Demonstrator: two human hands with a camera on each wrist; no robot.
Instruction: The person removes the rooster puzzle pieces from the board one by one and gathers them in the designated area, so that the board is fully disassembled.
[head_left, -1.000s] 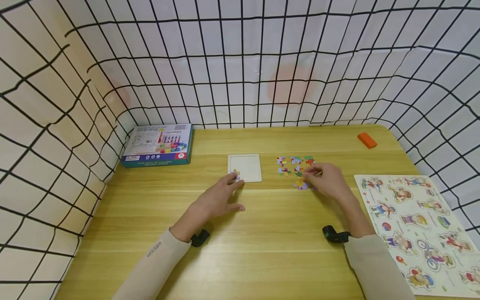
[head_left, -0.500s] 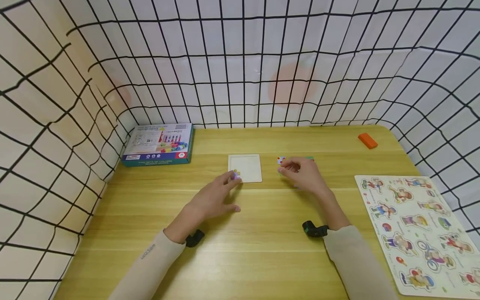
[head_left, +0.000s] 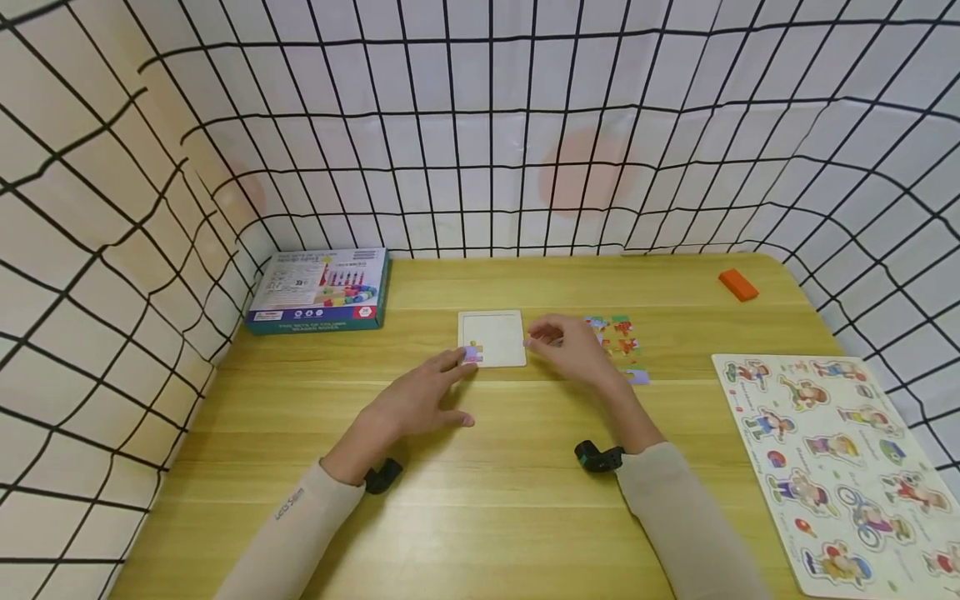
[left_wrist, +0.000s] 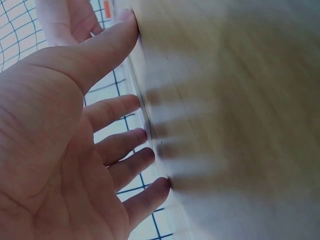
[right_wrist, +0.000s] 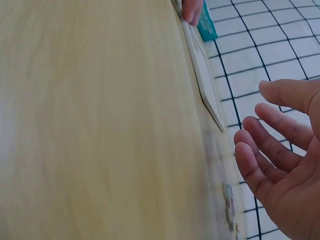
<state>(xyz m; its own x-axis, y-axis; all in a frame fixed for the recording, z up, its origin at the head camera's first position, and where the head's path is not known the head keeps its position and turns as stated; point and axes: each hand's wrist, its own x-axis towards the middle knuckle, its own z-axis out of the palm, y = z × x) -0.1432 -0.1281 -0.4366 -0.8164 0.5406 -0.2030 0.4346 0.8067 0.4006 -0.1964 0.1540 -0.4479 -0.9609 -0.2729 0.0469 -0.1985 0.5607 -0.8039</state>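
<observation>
A thin white square puzzle board (head_left: 501,333) lies on the table in the head view. In its lower left corner sits a small purple and yellow jigsaw piece (head_left: 473,354). The fingertips of my left hand (head_left: 420,396) rest at that corner beside the piece, fingers nearly straight and thumb spread. My right hand (head_left: 573,350) hovers just right of the board. In the right wrist view the thumb and loosely bent fingers of this hand (right_wrist: 290,160) stand apart, and nothing shows between them. Several colourful jigsaw pieces (head_left: 621,343) lie right of it, partly hidden behind the hand.
A boxed toy set (head_left: 318,292) lies at the back left. An orange block (head_left: 738,285) rests at the back right. A large board with printed cartoon figures (head_left: 832,467) covers the right side. Black grid-lined white walls (head_left: 480,133) enclose the wooden table (head_left: 510,517).
My right hand has moved left from the loose pieces to beside the white board, its thumb and fingers now apart. My left hand has stayed at the board's corner, shifting only slightly.
</observation>
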